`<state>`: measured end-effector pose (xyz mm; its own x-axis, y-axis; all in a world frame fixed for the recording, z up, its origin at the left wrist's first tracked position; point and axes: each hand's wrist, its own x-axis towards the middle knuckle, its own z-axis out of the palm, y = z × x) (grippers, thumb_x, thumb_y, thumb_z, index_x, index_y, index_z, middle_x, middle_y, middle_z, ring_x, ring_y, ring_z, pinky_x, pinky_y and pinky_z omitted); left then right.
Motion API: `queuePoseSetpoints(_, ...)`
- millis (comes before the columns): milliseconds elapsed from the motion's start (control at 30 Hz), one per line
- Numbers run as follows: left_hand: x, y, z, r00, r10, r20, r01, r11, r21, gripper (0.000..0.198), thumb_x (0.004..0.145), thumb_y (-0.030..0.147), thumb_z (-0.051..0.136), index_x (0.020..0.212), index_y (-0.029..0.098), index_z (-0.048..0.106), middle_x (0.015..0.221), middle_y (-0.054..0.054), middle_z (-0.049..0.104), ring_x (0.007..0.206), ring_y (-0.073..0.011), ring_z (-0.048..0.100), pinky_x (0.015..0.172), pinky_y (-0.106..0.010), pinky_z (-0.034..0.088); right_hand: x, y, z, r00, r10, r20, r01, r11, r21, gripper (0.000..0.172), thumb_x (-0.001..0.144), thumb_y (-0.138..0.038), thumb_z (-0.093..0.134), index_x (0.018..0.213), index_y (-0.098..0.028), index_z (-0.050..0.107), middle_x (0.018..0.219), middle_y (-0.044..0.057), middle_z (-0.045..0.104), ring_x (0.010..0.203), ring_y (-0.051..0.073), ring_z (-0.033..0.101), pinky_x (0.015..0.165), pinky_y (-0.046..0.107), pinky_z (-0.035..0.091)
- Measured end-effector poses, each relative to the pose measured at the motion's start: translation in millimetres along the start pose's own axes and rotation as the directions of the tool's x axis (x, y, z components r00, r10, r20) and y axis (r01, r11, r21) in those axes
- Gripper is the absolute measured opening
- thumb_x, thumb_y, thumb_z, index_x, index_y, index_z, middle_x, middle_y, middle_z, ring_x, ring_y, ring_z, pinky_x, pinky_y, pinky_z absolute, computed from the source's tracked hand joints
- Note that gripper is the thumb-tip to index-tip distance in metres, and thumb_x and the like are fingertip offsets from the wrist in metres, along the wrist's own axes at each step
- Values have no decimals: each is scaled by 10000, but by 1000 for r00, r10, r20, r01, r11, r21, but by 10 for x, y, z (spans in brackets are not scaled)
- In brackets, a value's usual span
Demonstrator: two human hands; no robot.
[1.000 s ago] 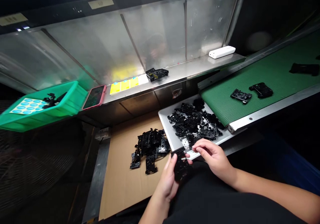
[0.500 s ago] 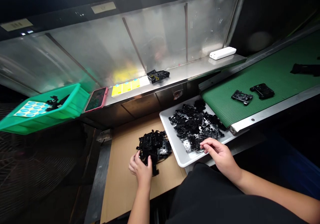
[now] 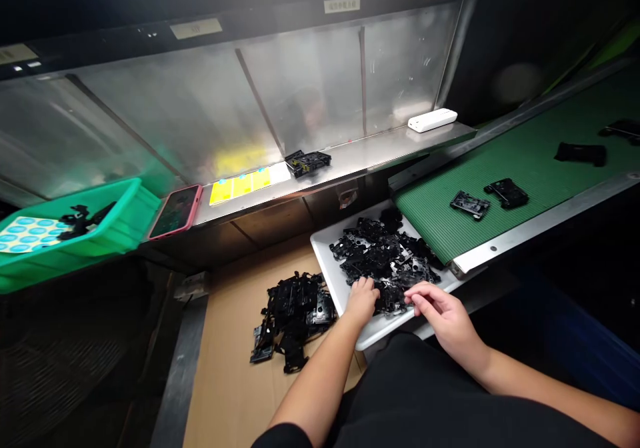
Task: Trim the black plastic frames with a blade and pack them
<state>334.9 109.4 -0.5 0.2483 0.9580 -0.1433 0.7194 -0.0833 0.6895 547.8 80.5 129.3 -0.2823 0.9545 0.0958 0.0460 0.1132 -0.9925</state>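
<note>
While left hand (image 3: pixel 362 298) and right hand (image 3: pixel 443 311) lay on black parts (image 3: pixel 385 261) in white tray (image 3: pixel 333 273), left grip untellable, right fingers (image 3: pixel 419 295) loosely spread.

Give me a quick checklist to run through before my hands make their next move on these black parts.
1. Left hand resting on the black parts in the white tray: ok.
2. Right hand at the tray's near edge, fingertips on the parts: ok.
3. Either hand gripping one single part: cannot tell.
4. Pile on the cardboard beside the tray, clear of both hands: ok.
5. Two parts on the green belt, away from the hands: ok.
</note>
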Motion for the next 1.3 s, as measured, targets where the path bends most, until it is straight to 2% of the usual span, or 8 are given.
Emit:
queuePoseSetpoints(100,-31,26,-101,999,-39,-27,33,980,-196,298,896,401,665,1092,177,666,1295,-93,620,1259,-278,535,1091,-555,406,-6,21,-59,999,13,-30,-13,1000,-6,203,980,-368,608,989,-205,730,918,60,681,700,165,599,662,286,538)
queuePoseSetpoints(200,-217,153,-206,985,-147,-89,89,880,-466,322,848,450,697,1014,176,671,1298,-107,614,1303,-296,494,1135,-548,347,-2,35,-107,998,21,-57,-21,1000,-1,204,976,-375,613,991,-208,728,915,60,682,697,169,598,655,288,540)
queuePoseSetpoints(400,-745,622,-399,942,-333,43,166,350,-922,551,949,579,414,1198,137,630,1089,-154,721,990,-271,691,905,-439,541,44,-61,-76,1000,-2,-29,3,1000,7,196,988,-358,595,987,-212,726,916,63,674,746,181,619,681,293,547)
queuePoseSetpoints(567,-1005,990,-515,922,-370,109,113,-12,-994,549,939,613,463,1169,159,668,1124,-123,726,874,-214,696,810,-369,578,96,-201,92,995,-56,84,51,997,52,176,998,-319,582,985,-214,722,954,69,681,891,209,663,790,309,565)
queuePoseSetpoints(700,-1144,1166,-565,919,-360,161,66,-261,-963,500,960,551,502,1137,123,691,1059,-121,743,860,-219,697,846,-383,572,103,-239,250,983,-88,158,72,992,102,173,995,-314,588,973,-217,730,946,68,690,915,213,667,840,328,578)
queuePoseSetpoints(967,-1367,1272,-595,932,-323,165,39,-363,-931,491,972,543,483,1128,135,708,1038,-113,756,1029,-281,692,1001,-437,506,5,-284,429,952,-120,282,92,989,112,191,985,-320,606,982,-225,772,964,78,722,876,212,689,771,331,597)
queuePoseSetpoints(1167,-1436,1272,-606,932,-325,159,20,-391,-920,474,975,533,468,1224,187,676,1119,-93,736,1079,-272,670,1027,-425,493,-58,-416,540,839,-285,464,266,958,108,185,978,-218,616,1057,-254,780,926,61,773,888,217,694,857,385,559)
queuePoseSetpoints(1300,-1484,1269,-587,929,-339,150,21,-356,-934,503,966,565,463,1187,176,692,1098,-100,737,1080,-277,668,1028,-428,493,-86,-437,606,805,-299,512,290,952,100,171,969,-207,630,1034,-249,783,930,56,777,887,217,688,843,383,555)
